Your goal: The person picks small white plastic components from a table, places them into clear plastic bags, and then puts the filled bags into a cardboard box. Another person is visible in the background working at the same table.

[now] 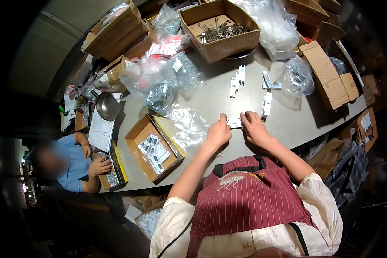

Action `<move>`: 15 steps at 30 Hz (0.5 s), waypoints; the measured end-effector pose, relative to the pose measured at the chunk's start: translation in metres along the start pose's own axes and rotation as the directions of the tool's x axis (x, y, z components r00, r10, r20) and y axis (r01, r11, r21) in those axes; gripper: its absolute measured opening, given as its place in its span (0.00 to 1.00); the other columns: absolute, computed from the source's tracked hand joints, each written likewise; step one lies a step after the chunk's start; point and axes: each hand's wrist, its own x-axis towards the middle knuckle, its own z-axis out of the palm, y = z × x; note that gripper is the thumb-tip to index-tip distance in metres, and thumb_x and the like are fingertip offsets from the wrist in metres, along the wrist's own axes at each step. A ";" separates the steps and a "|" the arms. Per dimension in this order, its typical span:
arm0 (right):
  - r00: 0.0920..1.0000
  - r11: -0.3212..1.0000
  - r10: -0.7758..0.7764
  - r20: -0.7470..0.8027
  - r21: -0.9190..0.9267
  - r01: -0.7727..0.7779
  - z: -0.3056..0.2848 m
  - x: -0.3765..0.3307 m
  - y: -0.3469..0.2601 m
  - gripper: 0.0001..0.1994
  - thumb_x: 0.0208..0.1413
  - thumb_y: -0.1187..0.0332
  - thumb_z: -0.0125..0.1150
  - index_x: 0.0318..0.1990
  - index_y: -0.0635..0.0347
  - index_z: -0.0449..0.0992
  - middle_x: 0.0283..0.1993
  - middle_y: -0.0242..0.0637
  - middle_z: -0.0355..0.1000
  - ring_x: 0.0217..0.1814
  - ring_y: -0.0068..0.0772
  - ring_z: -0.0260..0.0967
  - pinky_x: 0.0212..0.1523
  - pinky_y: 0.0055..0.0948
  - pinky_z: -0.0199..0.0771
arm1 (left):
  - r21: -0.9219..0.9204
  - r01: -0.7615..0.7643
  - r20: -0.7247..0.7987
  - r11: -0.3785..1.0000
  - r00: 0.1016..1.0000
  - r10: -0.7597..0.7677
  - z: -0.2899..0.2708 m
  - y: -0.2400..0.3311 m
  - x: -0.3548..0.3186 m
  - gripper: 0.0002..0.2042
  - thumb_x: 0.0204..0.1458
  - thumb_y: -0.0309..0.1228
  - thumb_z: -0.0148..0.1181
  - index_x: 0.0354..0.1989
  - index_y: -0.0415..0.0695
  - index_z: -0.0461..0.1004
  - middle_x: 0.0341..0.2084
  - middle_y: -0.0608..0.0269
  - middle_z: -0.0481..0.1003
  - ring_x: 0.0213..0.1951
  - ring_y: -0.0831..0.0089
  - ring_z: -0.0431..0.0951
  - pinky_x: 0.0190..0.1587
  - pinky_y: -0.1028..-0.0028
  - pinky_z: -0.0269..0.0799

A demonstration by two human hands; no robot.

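Fingers of my left hand [218, 132] and right hand [254, 128] pinch a small white packet [234, 122] between them on the grey table [210, 103], apparently both gripping. More white packets [237, 80] lie at twelve o'clock; the open carton [154, 148] sits at nine.

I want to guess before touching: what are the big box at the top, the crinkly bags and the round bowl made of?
The big box looks like brown cardboard, matte, with folded flaps. The bags look like thin clear plastic, shiny and wrinkled. The bowl is probably metal, grey with a dull shine.
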 end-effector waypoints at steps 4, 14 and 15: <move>0.998 0.995 -0.046 0.042 -0.086 0.049 -0.002 0.002 -0.005 0.30 0.50 0.78 0.60 0.64 0.75 0.65 0.59 0.58 0.65 0.56 0.58 0.64 0.59 0.48 0.68 | 0.053 0.008 0.045 0.999 0.999 -0.010 0.003 0.004 0.004 0.18 0.53 0.25 0.59 0.49 0.30 0.62 0.25 0.36 0.79 0.31 0.35 0.81 0.36 0.45 0.77; 0.995 0.995 -0.055 0.078 -0.075 0.061 0.001 0.002 0.005 0.34 0.48 0.75 0.64 0.67 0.69 0.65 0.60 0.54 0.65 0.57 0.56 0.65 0.59 0.47 0.68 | 0.052 -0.070 0.101 0.996 0.993 0.065 -0.011 0.003 0.000 0.27 0.54 0.32 0.64 0.59 0.33 0.62 0.32 0.43 0.80 0.39 0.43 0.82 0.42 0.50 0.78; 0.996 0.999 -0.023 0.087 -0.046 0.027 -0.001 0.001 0.006 0.30 0.55 0.74 0.62 0.67 0.66 0.66 0.60 0.54 0.66 0.57 0.56 0.65 0.58 0.48 0.69 | 0.006 -0.101 0.058 0.995 0.993 0.101 -0.021 0.002 -0.010 0.28 0.53 0.33 0.65 0.60 0.34 0.63 0.35 0.44 0.80 0.42 0.44 0.81 0.45 0.51 0.77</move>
